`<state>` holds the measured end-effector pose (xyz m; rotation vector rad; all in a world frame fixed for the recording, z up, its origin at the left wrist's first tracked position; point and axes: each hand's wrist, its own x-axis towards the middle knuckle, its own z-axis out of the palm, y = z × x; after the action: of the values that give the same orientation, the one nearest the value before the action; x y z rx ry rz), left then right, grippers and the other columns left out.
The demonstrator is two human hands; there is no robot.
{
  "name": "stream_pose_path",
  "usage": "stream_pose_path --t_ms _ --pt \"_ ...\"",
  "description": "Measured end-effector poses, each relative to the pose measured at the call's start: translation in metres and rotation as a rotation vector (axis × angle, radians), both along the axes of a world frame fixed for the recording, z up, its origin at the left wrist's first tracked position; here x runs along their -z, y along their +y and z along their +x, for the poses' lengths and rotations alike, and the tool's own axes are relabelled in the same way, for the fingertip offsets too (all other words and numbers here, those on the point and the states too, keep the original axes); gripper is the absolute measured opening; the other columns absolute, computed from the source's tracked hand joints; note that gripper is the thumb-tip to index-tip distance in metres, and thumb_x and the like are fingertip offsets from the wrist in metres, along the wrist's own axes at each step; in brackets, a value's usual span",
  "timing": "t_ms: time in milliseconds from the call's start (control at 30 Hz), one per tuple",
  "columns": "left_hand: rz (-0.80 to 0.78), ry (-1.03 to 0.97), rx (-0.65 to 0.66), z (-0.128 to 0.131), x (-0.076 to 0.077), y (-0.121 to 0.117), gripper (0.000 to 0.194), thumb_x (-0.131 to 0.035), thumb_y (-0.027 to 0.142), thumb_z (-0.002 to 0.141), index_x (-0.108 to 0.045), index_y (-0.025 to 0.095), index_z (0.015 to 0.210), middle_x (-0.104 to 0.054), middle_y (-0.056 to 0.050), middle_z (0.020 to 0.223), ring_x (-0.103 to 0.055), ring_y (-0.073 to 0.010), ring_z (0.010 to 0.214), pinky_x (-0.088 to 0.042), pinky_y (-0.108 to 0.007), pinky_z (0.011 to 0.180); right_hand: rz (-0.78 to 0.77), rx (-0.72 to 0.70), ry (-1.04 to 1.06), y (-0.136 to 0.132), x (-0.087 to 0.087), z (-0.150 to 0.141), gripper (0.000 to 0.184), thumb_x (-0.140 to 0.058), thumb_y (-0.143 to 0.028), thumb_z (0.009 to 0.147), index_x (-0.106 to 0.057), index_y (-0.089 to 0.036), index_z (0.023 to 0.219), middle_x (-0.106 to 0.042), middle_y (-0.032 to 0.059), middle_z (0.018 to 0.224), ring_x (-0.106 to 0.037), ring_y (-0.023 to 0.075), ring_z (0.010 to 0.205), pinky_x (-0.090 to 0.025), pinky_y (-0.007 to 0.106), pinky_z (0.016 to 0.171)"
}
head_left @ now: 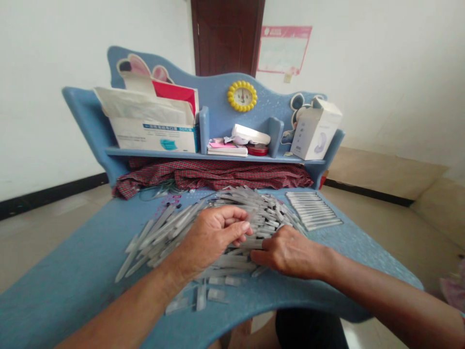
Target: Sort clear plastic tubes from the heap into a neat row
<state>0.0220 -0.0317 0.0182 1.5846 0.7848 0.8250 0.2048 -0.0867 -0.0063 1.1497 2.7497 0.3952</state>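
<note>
A big heap of thin grey-white plastic strips (170, 228) covers the middle of the blue desk (72, 281). My left hand (214, 235) rests on the heap with its fingers curled round a few strips. Just to its right, my right hand (290, 252) lies knuckles up on the heap, fingers bent and pinching strips near the left hand's fingertips. A neat row of the same strips (314, 209) lies side by side at the right rear of the desk. A few loose short pieces (203, 295) lie near the front edge.
A red checked cloth (218, 175) lies bunched under the desk's shelf. On the shelf stand a mask box (156, 135), a white carton (316, 131), notebooks and a red tin. A yellow clock (242, 96) sits on the back panel. A brown door (227, 34) is behind.
</note>
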Motion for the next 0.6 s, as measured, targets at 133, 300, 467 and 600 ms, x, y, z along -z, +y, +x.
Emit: stream_pose_path --t_ms 133,300,467,600 --pt "0.006 0.001 0.013 -0.001 0.002 0.001 0.018 -0.061 0.020 0.072 -0.063 0.010 0.087 -0.070 -0.003 0.067 -0.058 -0.0107 0.055 -0.047 -0.023 0.055 0.013 -0.063 -0.029 0.005 0.000 -0.002 0.017 -0.043 -0.017 0.090 -0.060 -0.018 0.089 -0.061 0.0010 0.059 -0.048 0.0111 0.041 -0.017 0.024 0.042" --pt "0.005 -0.001 0.018 -0.001 0.006 0.003 0.016 -0.062 0.021 0.071 -0.063 0.012 0.084 -0.070 -0.002 0.065 -0.058 -0.0107 0.054 -0.047 -0.022 0.053 -0.008 -0.105 -0.083 0.010 0.001 -0.005 0.021 -0.041 -0.012 0.089 -0.061 -0.018 0.086 -0.063 0.0019 0.059 -0.048 0.0121 0.042 -0.021 0.025 0.043" --pt "0.029 0.021 0.025 -0.001 0.006 0.003 0.012 -0.061 0.020 0.071 -0.064 0.014 0.081 -0.068 0.000 0.063 -0.058 -0.0099 0.051 -0.046 -0.021 0.052 -0.083 -0.089 0.047 0.007 -0.009 -0.001 0.025 -0.039 -0.015 0.091 -0.064 -0.017 0.091 -0.065 0.0032 0.064 -0.052 0.0116 0.048 -0.028 0.024 0.046" --pt "0.029 0.032 0.032 -0.001 0.006 0.004 0.014 -0.060 0.021 0.071 -0.064 0.014 0.083 -0.068 0.000 0.064 -0.057 -0.0097 0.052 -0.046 -0.021 0.053 -0.244 -0.017 0.553 0.002 -0.011 0.009 0.027 -0.041 -0.015 0.091 -0.064 -0.014 0.104 -0.067 0.0039 0.073 -0.056 0.0095 0.059 -0.038 0.021 0.054"
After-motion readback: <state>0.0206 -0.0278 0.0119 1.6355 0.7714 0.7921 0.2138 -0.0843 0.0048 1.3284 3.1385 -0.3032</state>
